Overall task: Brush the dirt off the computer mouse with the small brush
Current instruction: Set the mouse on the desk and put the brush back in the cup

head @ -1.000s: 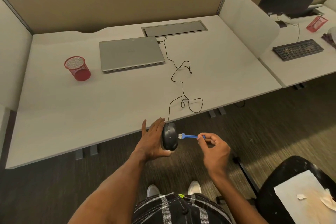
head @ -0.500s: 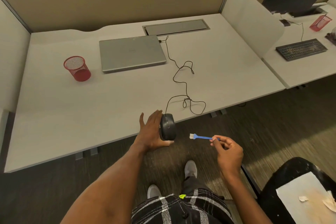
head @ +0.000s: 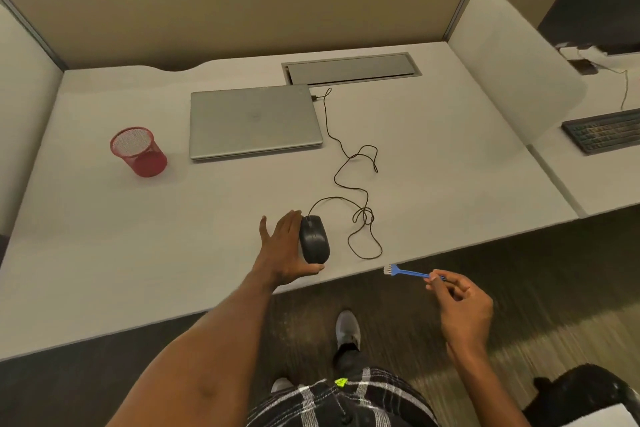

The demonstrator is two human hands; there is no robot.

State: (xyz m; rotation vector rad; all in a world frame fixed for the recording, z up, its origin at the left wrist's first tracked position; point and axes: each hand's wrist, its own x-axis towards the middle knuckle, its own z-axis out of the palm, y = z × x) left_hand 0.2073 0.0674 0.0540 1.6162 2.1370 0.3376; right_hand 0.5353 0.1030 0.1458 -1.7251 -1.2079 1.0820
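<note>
Cupping the wired mouse (head: pixel 313 239) near the front edge of the table (head: pixel 138 253), the left hand (head: pixel 280 250) steadies it. The right hand (head: pixel 462 302) pinches the small blue brush (head: pixel 408 272), well apart. The cable (head: pixel 363 217), looped nearby, could snag a stroke and tug the mouse.

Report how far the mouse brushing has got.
Done: the small brush is picked up, pinched in the right hand. In hand: the left hand holds the computer mouse at the desk edge; the bristles are clear of it. Left: whether dirt remains is too small to tell; no stroke is under way.
</note>
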